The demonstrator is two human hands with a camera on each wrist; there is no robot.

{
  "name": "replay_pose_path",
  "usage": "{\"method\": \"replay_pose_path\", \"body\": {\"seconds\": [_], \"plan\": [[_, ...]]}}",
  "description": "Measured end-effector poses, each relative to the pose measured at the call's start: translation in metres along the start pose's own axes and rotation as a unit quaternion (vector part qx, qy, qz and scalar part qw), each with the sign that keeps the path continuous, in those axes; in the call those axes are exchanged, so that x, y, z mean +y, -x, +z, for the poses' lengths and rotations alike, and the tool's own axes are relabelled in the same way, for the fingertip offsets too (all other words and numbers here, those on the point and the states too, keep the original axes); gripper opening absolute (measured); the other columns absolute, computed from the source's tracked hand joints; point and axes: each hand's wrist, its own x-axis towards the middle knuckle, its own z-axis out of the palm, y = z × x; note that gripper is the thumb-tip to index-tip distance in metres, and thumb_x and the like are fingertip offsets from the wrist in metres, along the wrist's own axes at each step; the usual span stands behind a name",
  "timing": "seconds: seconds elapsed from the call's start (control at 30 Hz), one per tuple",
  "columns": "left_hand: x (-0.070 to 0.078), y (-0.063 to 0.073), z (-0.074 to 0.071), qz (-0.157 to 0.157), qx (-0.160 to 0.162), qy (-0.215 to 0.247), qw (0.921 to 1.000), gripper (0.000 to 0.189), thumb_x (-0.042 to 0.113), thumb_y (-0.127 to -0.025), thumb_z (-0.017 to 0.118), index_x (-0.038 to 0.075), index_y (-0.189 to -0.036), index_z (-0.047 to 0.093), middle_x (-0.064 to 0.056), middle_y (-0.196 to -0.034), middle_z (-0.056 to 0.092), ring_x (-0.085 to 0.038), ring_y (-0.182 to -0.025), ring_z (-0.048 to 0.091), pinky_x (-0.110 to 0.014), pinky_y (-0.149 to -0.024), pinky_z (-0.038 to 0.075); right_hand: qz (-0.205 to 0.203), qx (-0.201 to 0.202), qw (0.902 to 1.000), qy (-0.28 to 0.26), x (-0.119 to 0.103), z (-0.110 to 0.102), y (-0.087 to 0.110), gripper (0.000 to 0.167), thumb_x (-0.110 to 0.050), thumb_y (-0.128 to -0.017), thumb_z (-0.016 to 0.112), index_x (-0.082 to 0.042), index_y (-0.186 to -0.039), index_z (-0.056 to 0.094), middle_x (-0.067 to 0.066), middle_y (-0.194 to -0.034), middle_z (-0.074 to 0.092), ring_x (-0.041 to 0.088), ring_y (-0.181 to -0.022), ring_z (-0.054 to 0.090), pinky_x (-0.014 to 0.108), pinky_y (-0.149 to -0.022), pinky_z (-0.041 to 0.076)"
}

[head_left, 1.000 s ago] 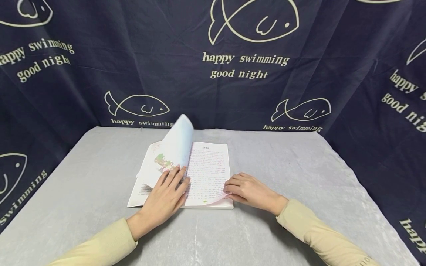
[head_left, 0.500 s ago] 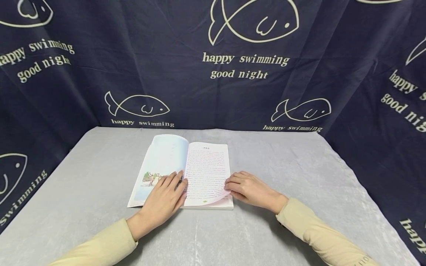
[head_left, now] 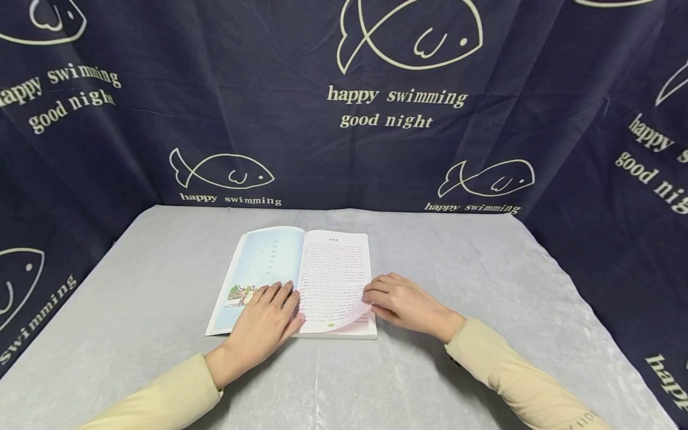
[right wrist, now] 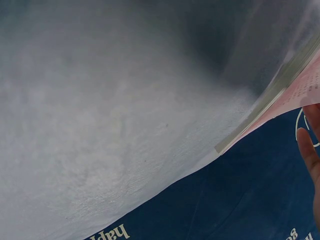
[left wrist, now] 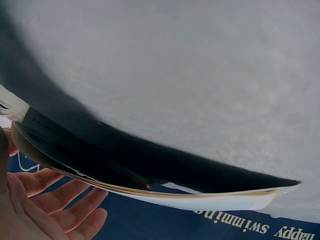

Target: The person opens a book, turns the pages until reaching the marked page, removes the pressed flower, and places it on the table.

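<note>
A paperback book (head_left: 322, 337) lies open on the grey-covered table. Its left page (head_left: 258, 257) is pale blue, with a small drawing of figures and trees low down; the right page (head_left: 333, 269) carries dense lines of print. Across the lower left page, by the spine, rests my left hand (head_left: 263, 319) with fingers extended. My right hand (head_left: 405, 301) pinches the right page's edge near its lower corner, which curls up off the pages beneath. In the right wrist view, the pinkish page (right wrist: 295, 95) bends up toward my fingertips. The left wrist view shows the left half's edge (left wrist: 200, 200) slightly raised.
Grey cloth (head_left: 457, 257) covers the table around the book. Dark blue curtains (head_left: 301, 89) with white fish outlines and lettering hang behind it and at both sides.
The picture leaf, upright and curled a second ago, has fallen to the left and now lies nearly flat on the left side. Both hands have stayed almost in place.
</note>
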Motion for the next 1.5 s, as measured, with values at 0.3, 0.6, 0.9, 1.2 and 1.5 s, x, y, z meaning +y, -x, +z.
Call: {"method": "replay_pose_path", "body": {"seconds": [0.3, 0.6, 0.9, 1.2, 1.5], "plan": [[0.0, -0.001, 0.0, 0.005, 0.013, 0.002, 0.9999, 0.05, 0.052, -0.088, 0.042, 0.007, -0.1, 0.059, -0.016, -0.115, 0.059, -0.033, -0.104, 0.056, -0.044, -0.089, 0.043, 0.012, 0.001, 0.9999, 0.009, 0.001, -0.002, -0.003, 0.018, -0.016, -0.081, 0.065, -0.011, -0.098, 0.065, 0.0, -0.099, 0.065, 0.015, -0.096, 0.058, 0.031, -0.087, 0.045], [0.001, -0.002, 0.0, 0.036, 0.028, -0.015, 0.9988, 0.064, 0.065, -0.08, 0.039, 0.005, -0.097, 0.058, -0.014, -0.107, 0.058, -0.032, -0.099, 0.054, -0.045, -0.088, 0.041, 0.011, 0.021, 0.9993, 0.028, 0.002, -0.004, -0.006, 0.018, -0.022, -0.088, 0.055, -0.009, -0.097, 0.066, 0.001, -0.098, 0.065, 0.017, -0.095, 0.058, 0.033, -0.086, 0.045], [0.001, -0.002, 0.002, 0.047, 0.045, -0.024, 0.9976, 0.069, 0.068, -0.074, 0.044, 0.004, -0.096, 0.058, -0.015, -0.103, 0.058, -0.033, -0.094, 0.055, -0.047, -0.088, 0.041, 0.025, 0.038, 0.9984, 0.033, 0.001, -0.005, -0.01, 0.02, -0.025, -0.091, 0.052, -0.01, -0.096, 0.066, 0.001, -0.096, 0.065, 0.017, -0.095, 0.058, 0.033, -0.085, 0.044], [0.0, -0.002, 0.005, 0.049, 0.063, -0.022, 0.9966, 0.066, 0.066, -0.075, 0.046, 0.004, -0.093, 0.058, -0.015, -0.101, 0.059, -0.033, -0.09, 0.056, -0.046, -0.087, 0.042, 0.036, 0.042, 0.9977, 0.039, -0.001, -0.006, -0.013, 0.026, -0.028, -0.093, 0.047, -0.011, -0.096, 0.066, 0.0, -0.097, 0.066, 0.017, -0.096, 0.058, 0.031, -0.086, 0.043], [0.0, 0.0, 0.004, 0.042, 0.058, -0.01, 0.9974, 0.058, 0.058, -0.082, 0.04, 0.004, -0.091, 0.058, -0.015, -0.101, 0.06, -0.033, -0.091, 0.056, -0.047, -0.087, 0.041, 0.035, 0.053, 0.9973, 0.038, -0.001, -0.006, -0.011, 0.022, -0.026, -0.091, 0.051, -0.01, -0.096, 0.066, 0.0, -0.096, 0.066, 0.018, -0.094, 0.058, 0.032, -0.085, 0.044]]}}
